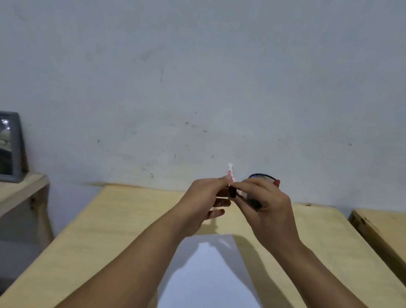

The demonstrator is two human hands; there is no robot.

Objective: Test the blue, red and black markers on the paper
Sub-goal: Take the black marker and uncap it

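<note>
Pale wood forms the long table (119, 233), and a white sheet of paper (208, 283) lies flat along its middle, reaching toward the near edge. Above the table's far edge both hands meet. The left hand (204, 198) pinches a slim white-and-red marker (230, 173), its tip pointing up. The right hand (264, 206) closes its fingertips on a small black cap-like piece (232, 192) at the marker's lower end. Behind the right hand stands a dark mesh pen cup (263, 178) at the far edge.
</note>
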